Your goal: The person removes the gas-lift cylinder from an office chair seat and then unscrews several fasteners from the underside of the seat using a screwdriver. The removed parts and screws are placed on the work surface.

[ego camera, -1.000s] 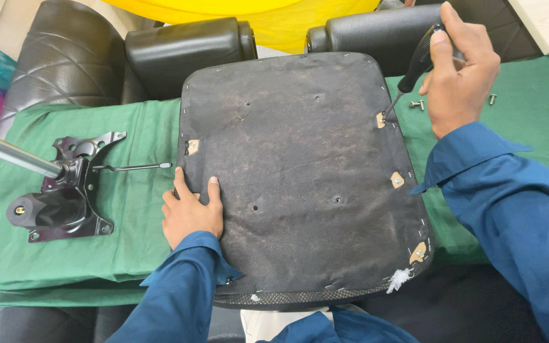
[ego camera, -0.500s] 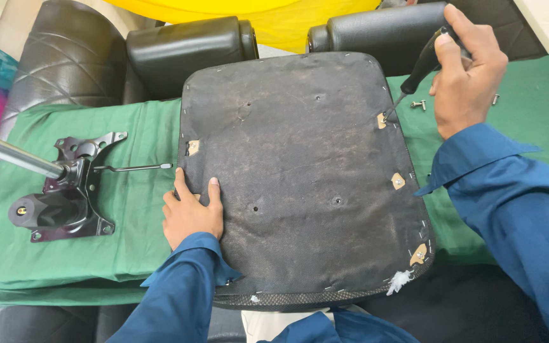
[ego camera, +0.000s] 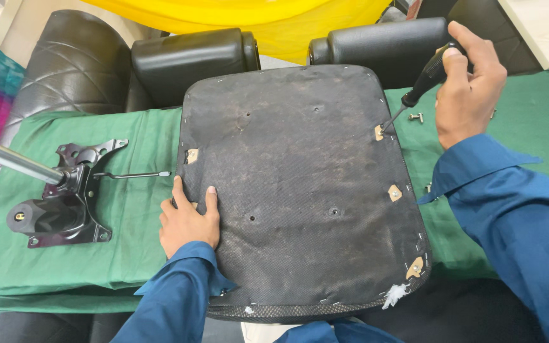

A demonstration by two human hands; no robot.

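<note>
One upturned seat base (ego camera: 297,190) lies on the green cloth (ego camera: 128,216), and the right hand (ego camera: 468,86) has its fingers wrapped tight round a black screwdriver (ego camera: 422,79), tip in a bracket at the seat's right edge. Left hand (ego camera: 189,219) lies flat, fingers spread, on its left edge. I'd keep that driver straight and press down. Loose bolts (ego camera: 416,117) sit just right of the seat.

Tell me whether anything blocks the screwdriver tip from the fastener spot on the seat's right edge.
Nothing visible does. The right hand holds the screwdriver tilted, its tip on the tan patch of the upturned seat base.
</note>
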